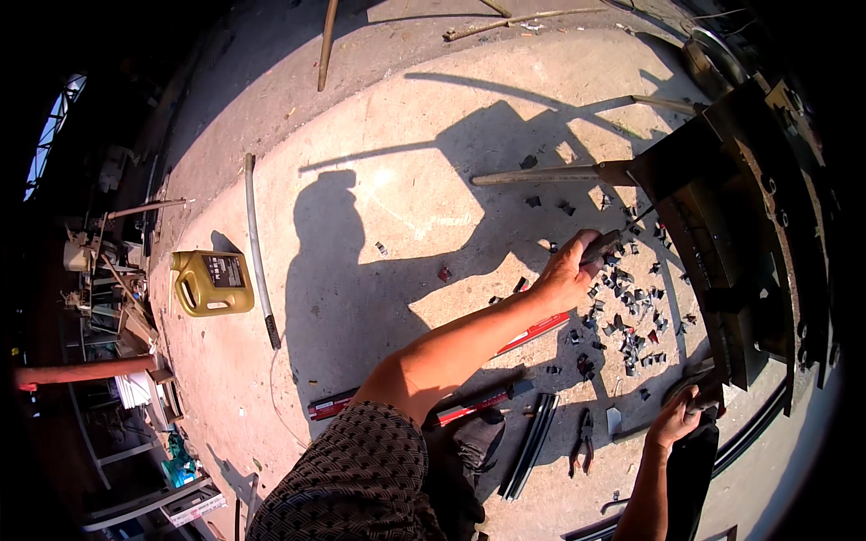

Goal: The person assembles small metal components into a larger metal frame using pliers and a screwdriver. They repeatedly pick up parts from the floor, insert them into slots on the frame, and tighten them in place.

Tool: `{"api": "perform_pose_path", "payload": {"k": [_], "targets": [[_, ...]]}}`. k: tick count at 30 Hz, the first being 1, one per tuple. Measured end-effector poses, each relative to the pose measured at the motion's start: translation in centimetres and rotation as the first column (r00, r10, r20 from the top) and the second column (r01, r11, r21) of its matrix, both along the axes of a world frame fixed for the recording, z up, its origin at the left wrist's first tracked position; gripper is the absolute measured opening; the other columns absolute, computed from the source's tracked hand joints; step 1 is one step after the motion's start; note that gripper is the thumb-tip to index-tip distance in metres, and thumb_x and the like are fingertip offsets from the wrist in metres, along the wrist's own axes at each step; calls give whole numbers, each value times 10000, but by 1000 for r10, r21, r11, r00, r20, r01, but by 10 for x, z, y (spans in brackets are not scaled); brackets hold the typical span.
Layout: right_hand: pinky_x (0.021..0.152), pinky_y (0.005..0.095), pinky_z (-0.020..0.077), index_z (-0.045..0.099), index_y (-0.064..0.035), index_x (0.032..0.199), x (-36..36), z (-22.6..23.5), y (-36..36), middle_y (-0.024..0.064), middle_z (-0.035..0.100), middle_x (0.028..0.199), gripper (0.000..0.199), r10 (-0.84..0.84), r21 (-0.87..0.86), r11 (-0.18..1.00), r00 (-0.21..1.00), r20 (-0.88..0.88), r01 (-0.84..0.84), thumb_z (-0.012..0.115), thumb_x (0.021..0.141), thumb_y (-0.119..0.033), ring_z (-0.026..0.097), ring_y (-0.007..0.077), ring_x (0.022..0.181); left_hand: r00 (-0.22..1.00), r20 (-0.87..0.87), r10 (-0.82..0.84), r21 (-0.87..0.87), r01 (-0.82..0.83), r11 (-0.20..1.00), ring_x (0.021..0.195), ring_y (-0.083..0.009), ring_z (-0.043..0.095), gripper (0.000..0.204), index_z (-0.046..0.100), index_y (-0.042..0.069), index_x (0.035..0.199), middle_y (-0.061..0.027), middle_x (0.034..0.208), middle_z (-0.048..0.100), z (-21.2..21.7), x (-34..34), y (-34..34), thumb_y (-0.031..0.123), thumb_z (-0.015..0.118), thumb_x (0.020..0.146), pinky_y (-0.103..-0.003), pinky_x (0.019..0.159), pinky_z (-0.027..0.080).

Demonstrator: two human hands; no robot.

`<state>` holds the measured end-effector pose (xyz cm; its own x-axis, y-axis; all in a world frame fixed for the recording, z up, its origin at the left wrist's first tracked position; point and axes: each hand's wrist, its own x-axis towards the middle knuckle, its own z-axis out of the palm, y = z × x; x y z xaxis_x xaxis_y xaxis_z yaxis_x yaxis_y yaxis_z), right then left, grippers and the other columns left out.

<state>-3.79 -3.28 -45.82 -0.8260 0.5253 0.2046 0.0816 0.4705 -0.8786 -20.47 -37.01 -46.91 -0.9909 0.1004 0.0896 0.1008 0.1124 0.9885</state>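
- Screwdriver [606,242] sits clenched in the left hand [566,270], fingers wrapped tight round its dark handle, its thin shaft pointing up-right to the dark metal frame [722,261] that stands on the concrete floor [406,180].
- Right hand [678,417] is lower, fingers closed on a black strip [693,469] near the frame's bottom edge.
- For a clean pry, I judge the tip wants seating squarely against the frame before any push (a slanted tip likely skids).
- Holding the strip steady should help the left hand's effort count.
- Small dark clips [631,316] litter the floor just under the left hand; pliers [582,442] and a red-handled tool [478,401] lie nearby, a yellow oil jug [212,281] well apart.
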Motion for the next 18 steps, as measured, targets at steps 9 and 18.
{"api": "perform_pose_path", "payload": {"k": [9,18], "targets": [[579,225,339,574,-11,837,-5,6,-16,-68,472,716,261,-97,-43,994,995,-14,96,561,1045,-167,415,38,660,989,71,-126,13,126,992,1025,-197,548,308,386,91,1297,-123,1094,578,9,-10,3,119,551,1038,-352,919,457],[626,250,422,606,-9,900,2,11,-15,-15,524,712,200,-144,38,989,983,114,141,600,977,-193,478,72,681,997,53,-61,-44,63,997,868,-112,453,238,459,107,1179,-7,932,485,-6,-22,13,50,581,983,-274,789,435]]}}
